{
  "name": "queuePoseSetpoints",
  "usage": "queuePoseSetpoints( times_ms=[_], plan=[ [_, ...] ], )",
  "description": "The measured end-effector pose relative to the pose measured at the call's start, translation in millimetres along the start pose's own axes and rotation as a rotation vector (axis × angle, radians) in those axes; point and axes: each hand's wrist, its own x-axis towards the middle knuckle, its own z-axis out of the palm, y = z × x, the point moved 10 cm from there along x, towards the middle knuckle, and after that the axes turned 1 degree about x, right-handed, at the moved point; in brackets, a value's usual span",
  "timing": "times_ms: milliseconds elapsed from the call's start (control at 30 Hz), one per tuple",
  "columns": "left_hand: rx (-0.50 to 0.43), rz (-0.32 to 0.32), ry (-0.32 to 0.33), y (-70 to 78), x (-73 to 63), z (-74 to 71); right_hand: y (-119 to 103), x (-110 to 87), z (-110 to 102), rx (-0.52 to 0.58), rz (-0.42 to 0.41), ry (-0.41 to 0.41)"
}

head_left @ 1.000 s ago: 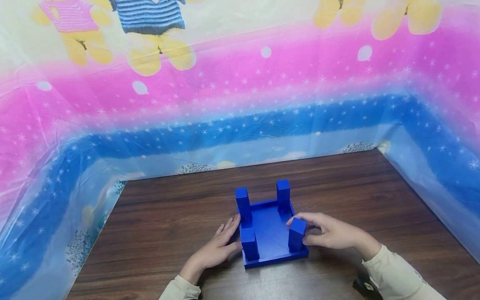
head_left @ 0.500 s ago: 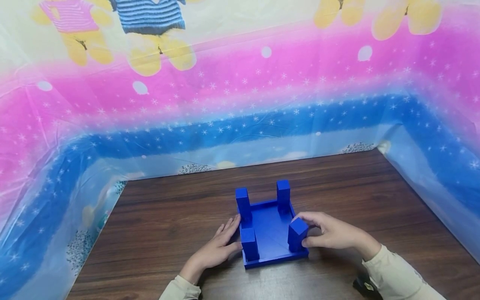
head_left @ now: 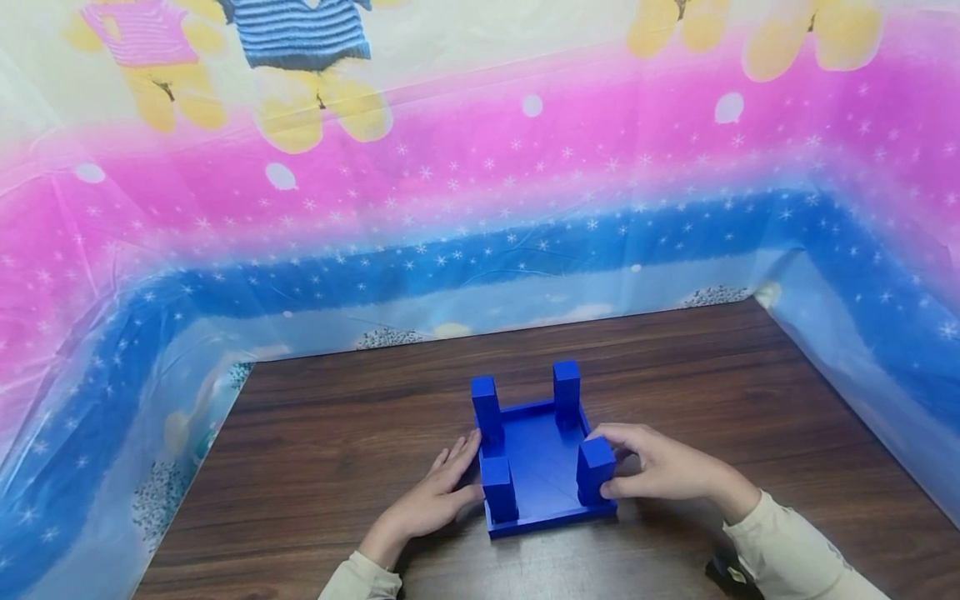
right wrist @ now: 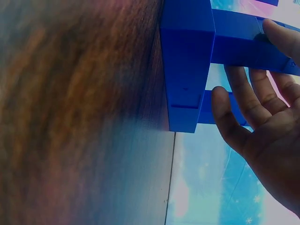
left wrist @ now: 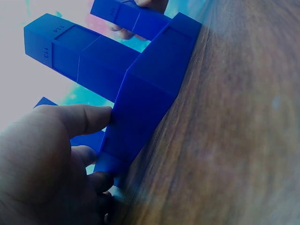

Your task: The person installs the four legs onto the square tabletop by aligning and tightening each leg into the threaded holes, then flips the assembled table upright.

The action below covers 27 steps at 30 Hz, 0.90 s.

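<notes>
A blue rectangular tray-like panel (head_left: 543, 479) with a raised rim lies on the table, a square blue post standing up at each corner. My right hand (head_left: 667, 467) pinches the near right post (head_left: 596, 473) between thumb and fingers. In the right wrist view, the thumb (right wrist: 279, 40) lies on one face of that post and other fingers are at its opposite side. Along the panel's left side rests my left hand (head_left: 431, 500), fingers extended. Its thumb (left wrist: 89, 117) touches the rim in the left wrist view, beside the near left post (left wrist: 89, 58), marked with small numbers.
The brown wooden table (head_left: 337, 433) extends around the panel. A patterned pink and blue cloth (head_left: 450, 208) hangs behind it and along both sides. A small dark object (head_left: 727, 575) lies by the right sleeve at the front.
The near right post leaned slightly to the right half a second ago and stands straighter now. My right fingers have shifted a little around it. The left hand and panel have stayed put.
</notes>
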Motion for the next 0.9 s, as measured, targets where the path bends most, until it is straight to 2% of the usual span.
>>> queuePoseSetpoints(
  times_ms=[167,333,633,900],
  plan=[
    [-0.003,0.010,-0.006,4.2,-0.5,-0.7,0.2,-0.1,-0.8,-0.043,-0.001,0.017],
    [0.008,-0.007,-0.016,5.0,-0.8,-0.9,0.5,0.2,-1.7,-0.076,0.011,0.027],
    [0.027,-0.004,0.008,-3.5,0.3,0.2,-2.3,-4.4,-3.5,-0.164,0.020,0.026],
    [0.018,-0.035,-0.023,-2.8,0.9,0.1,-2.6,-0.8,4.4,-0.027,-0.026,-0.014]
  ],
)
